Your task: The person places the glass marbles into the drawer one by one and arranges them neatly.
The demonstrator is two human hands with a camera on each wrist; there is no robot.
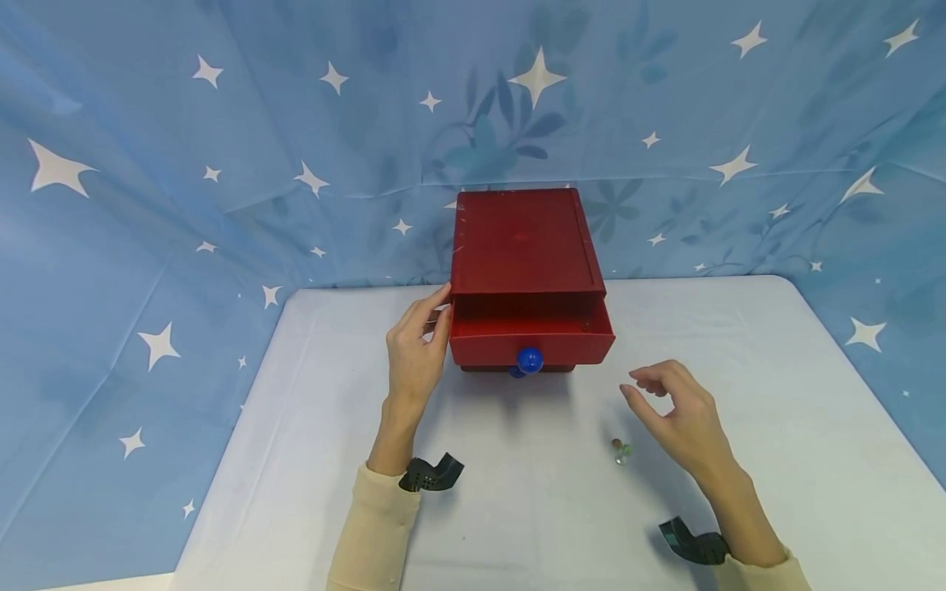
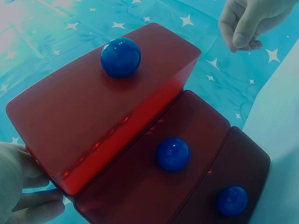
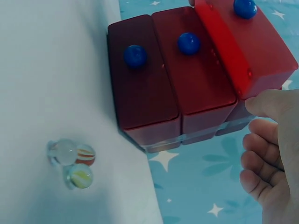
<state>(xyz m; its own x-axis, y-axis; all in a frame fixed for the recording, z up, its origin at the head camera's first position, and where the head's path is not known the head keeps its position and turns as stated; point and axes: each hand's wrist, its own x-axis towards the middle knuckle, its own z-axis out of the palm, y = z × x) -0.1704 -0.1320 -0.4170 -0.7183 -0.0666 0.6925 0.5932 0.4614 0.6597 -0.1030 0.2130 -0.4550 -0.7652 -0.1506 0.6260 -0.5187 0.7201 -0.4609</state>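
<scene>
Table [image 1: 776, 394]: white, under both hands. The risks below are judged from how things lie now.

Chest [image 1: 523, 246]: a red three-drawer box just beyond the fingertips of both hands. Nothing but the left hand steadies it; a tug on a knob could drag the whole box forward, and a hard pull could tip it, since the open drawer puts weight in front.

Top drawer [image 1: 532, 341]: pulled part-way out, its side touching the left fingers. Drawn much further it could come right out of the chest. I cannot tell whether anything lies inside.

Left hand [image 1: 415, 353]: fingers nearly straight, lightly bent, resting against the left corner of the chest and drawer and holding nothing. Pushed shut now, the drawer could nip those fingertips where it meets the frame.

Right hand [image 1: 676, 414]: hovering clear of the table, right of the drawer, fingers loosely curled with thumb near forefinger, gripping nothing that I can see.

Blue knob [image 1: 529, 359]: on the drawer front, between the two hands, nearer the left. Round and glossy, so a loose pinch could slip off.

Marbles [image 3: 71, 162]: three, bunched together, touching the table just under and inside the right wrist, behind its fingertips. They are the likeliest trouble: a brushing wrist or sleeve could scatter them, and the flat table shows no rim to stop them rolling off.
</scene>
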